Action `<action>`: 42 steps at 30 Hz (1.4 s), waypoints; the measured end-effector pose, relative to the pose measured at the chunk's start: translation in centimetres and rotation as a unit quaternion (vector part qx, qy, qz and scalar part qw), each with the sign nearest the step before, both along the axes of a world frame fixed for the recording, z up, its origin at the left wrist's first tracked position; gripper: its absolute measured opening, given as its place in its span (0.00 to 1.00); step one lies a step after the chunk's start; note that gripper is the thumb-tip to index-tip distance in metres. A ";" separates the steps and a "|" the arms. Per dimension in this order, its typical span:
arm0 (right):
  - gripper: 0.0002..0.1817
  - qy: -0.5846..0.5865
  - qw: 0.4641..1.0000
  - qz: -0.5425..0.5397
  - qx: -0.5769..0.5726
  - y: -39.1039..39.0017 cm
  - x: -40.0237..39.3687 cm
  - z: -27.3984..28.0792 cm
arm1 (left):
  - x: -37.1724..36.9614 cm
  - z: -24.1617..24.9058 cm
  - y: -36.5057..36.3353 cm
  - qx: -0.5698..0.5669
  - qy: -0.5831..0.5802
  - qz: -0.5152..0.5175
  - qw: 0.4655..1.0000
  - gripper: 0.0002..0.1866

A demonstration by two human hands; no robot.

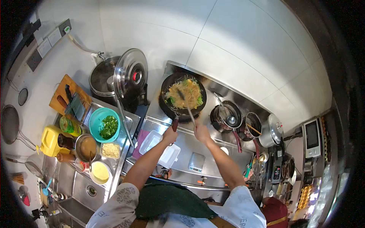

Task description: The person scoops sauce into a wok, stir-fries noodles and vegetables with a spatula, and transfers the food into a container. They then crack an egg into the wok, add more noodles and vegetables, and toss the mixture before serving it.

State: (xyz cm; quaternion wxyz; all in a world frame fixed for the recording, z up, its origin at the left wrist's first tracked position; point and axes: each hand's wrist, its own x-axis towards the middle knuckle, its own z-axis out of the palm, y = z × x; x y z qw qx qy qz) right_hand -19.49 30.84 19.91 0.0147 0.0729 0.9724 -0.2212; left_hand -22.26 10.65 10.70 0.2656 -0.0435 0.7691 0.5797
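My left hand (pixel 170 135) is closed around the brown handle of a black wok (pixel 166 107), which rests on the stove. My right hand (pixel 201 133) grips the long handle of a spatula (pixel 191 112); its dark, slightly blurred head sits among the food. Inside the wok are noodles (pixel 193 92) mixed with bean sprouts and green leaves. Just below my left hand, an open white foam takeout box (pixel 169 155) lies on the steel counter. A small digital scale (pixel 196 162) stands between my forearms.
Right of the wok are a pan (pixel 237 108) with a ladle, a smaller saucepan (pixel 259 121) and a pressure cooker (pixel 272 131). To the left stand a lidded stockpot (pixel 95 85), a teal bowl (pixel 94 127) of chopped greens and a yellow jug (pixel 49 141). Another person (pixel 274 211) is at lower right.
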 end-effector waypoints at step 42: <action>0.17 -0.125 0.971 0.136 0.153 2.7 4.9 16.2 | 1.7 6.4 -2.1 0.130 0.008 -0.023 0.991 0.08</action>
